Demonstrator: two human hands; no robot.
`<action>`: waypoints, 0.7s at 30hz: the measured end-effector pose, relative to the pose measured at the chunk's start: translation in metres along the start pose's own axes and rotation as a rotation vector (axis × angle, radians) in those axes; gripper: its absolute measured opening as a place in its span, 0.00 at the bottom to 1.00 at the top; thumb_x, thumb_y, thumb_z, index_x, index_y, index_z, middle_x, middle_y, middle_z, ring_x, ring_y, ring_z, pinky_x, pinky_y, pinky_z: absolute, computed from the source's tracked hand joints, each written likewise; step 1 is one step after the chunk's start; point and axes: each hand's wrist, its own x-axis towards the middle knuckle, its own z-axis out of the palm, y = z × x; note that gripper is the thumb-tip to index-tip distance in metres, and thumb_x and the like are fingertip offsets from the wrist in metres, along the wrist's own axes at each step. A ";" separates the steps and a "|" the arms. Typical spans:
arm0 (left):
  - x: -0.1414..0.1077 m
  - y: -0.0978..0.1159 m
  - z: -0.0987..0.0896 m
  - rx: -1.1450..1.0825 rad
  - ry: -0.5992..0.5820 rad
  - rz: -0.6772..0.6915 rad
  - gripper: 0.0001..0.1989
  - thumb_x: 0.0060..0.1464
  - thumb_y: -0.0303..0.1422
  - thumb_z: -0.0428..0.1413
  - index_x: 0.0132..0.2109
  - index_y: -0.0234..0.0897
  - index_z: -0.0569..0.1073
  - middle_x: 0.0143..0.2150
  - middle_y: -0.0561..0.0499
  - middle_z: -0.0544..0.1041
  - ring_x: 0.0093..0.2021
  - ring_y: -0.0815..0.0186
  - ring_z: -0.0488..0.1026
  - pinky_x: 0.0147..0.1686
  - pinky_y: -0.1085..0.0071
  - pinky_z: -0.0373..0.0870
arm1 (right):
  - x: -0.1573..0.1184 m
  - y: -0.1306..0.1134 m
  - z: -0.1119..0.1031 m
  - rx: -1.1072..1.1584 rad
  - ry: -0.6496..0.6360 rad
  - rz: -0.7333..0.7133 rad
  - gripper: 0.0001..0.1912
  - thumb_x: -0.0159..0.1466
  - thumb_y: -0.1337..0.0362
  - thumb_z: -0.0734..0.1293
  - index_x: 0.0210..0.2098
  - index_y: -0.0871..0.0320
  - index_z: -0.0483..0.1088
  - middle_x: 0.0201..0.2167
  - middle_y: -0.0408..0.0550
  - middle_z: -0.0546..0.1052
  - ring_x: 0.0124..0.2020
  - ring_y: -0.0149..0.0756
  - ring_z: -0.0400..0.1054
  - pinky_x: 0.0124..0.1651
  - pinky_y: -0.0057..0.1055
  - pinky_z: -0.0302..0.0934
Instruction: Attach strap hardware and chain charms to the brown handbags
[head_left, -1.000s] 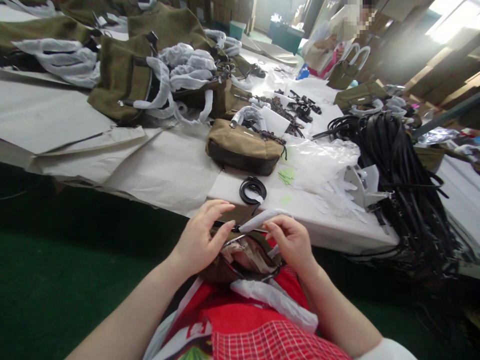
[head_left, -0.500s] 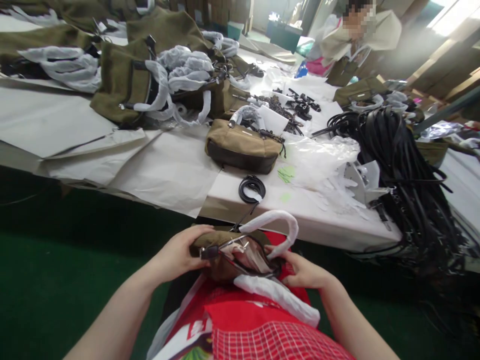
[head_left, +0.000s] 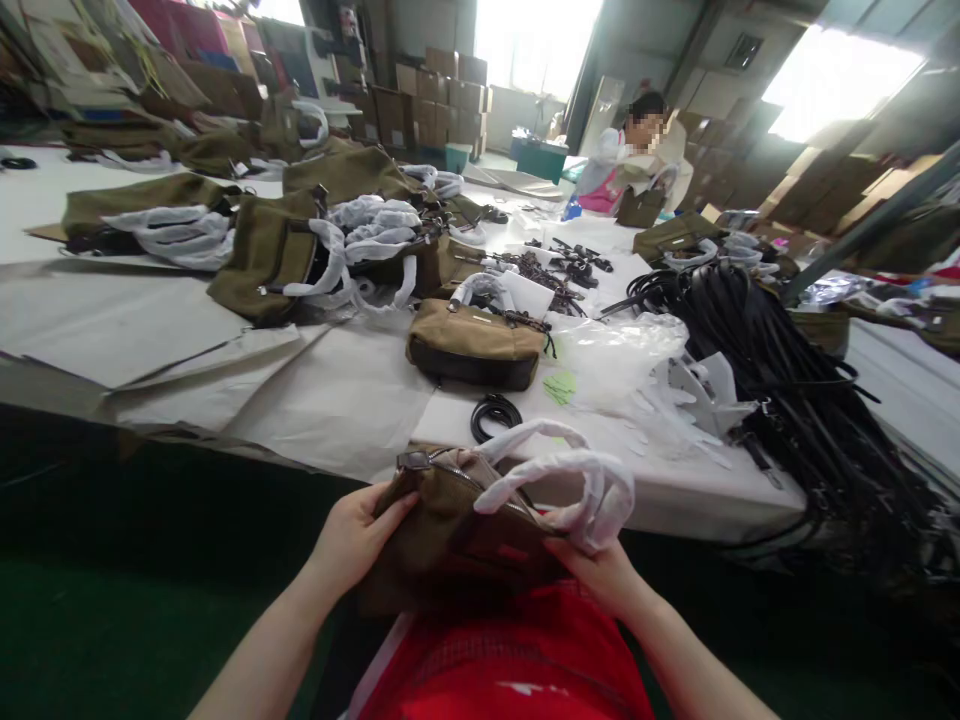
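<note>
An olive-brown handbag (head_left: 465, 540) is held in front of my body at the table's edge, its zipped top partly open. White wrapping covers its two handles (head_left: 555, 475), which flop toward the right. My left hand (head_left: 367, 530) grips the bag's left end, thumb on the near side. At the right end, my right hand (head_left: 592, 570) is closed on the bag's upper side, partly covered by the wrapped handles. Just beyond lies a coiled black strap (head_left: 495, 415). Behind it stands a small tan bag with a dark base (head_left: 476, 345).
Several olive bags with wrapped handles (head_left: 270, 255) are piled at the left. A heap of black straps (head_left: 757, 340) hangs over the table's right end. Clear plastic (head_left: 622, 350) and dark metal chains (head_left: 540, 280) lie mid-table. Across it, another person (head_left: 630, 160) handles a bag.
The view has tilted up. The handbag has been turned so its broad side faces me, and both wrapped handles now lie to the right. Both hands still hold its ends.
</note>
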 end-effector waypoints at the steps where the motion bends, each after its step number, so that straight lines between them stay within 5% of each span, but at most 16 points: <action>1: 0.000 0.002 -0.003 -0.070 -0.027 -0.028 0.26 0.51 0.52 0.59 0.47 0.35 0.80 0.42 0.46 0.83 0.44 0.50 0.78 0.42 0.63 0.75 | 0.003 -0.005 -0.007 -0.013 -0.015 -0.014 0.15 0.65 0.54 0.68 0.43 0.58 0.78 0.41 0.54 0.81 0.42 0.43 0.75 0.49 0.39 0.70; 6: 0.006 0.014 -0.018 -0.413 -0.169 -0.121 0.36 0.55 0.61 0.46 0.46 0.33 0.78 0.44 0.41 0.82 0.45 0.51 0.78 0.47 0.58 0.75 | 0.012 -0.046 -0.040 -0.193 -0.212 -0.091 0.12 0.68 0.56 0.65 0.40 0.57 0.76 0.38 0.51 0.79 0.39 0.40 0.74 0.44 0.35 0.70; 10: 0.013 0.035 -0.018 -0.137 -0.190 -0.033 0.30 0.51 0.58 0.55 0.44 0.34 0.78 0.41 0.42 0.82 0.42 0.53 0.79 0.46 0.59 0.75 | 0.007 -0.054 -0.044 -0.481 -0.283 -0.172 0.12 0.69 0.58 0.62 0.43 0.55 0.75 0.43 0.51 0.79 0.45 0.45 0.73 0.49 0.41 0.69; 12: 0.020 0.047 -0.016 -0.034 -0.216 0.032 0.26 0.51 0.54 0.58 0.45 0.35 0.77 0.42 0.43 0.82 0.44 0.54 0.78 0.47 0.59 0.74 | 0.002 -0.049 -0.040 -0.642 -0.220 -0.233 0.13 0.69 0.58 0.61 0.47 0.55 0.73 0.48 0.53 0.77 0.51 0.49 0.71 0.54 0.47 0.66; 15: 0.043 0.059 -0.006 0.059 -0.251 0.076 0.25 0.59 0.50 0.48 0.45 0.33 0.77 0.43 0.42 0.82 0.44 0.55 0.79 0.46 0.60 0.76 | -0.006 -0.042 -0.035 -0.797 -0.119 -0.304 0.14 0.70 0.60 0.60 0.49 0.57 0.71 0.51 0.56 0.75 0.54 0.52 0.68 0.57 0.51 0.63; 18: 0.081 0.069 0.013 0.437 -0.159 0.133 0.22 0.61 0.44 0.45 0.47 0.34 0.77 0.46 0.42 0.82 0.45 0.58 0.78 0.47 0.63 0.74 | -0.015 -0.038 -0.028 -0.900 -0.023 -0.365 0.17 0.69 0.60 0.59 0.54 0.58 0.68 0.54 0.58 0.72 0.56 0.53 0.66 0.57 0.53 0.63; 21: 0.123 0.080 0.042 0.681 -0.051 0.137 0.21 0.56 0.45 0.53 0.48 0.33 0.77 0.48 0.40 0.80 0.49 0.54 0.77 0.51 0.64 0.71 | -0.027 -0.035 -0.020 -0.993 0.236 -0.433 0.24 0.67 0.60 0.61 0.61 0.61 0.60 0.57 0.63 0.68 0.58 0.56 0.63 0.57 0.56 0.62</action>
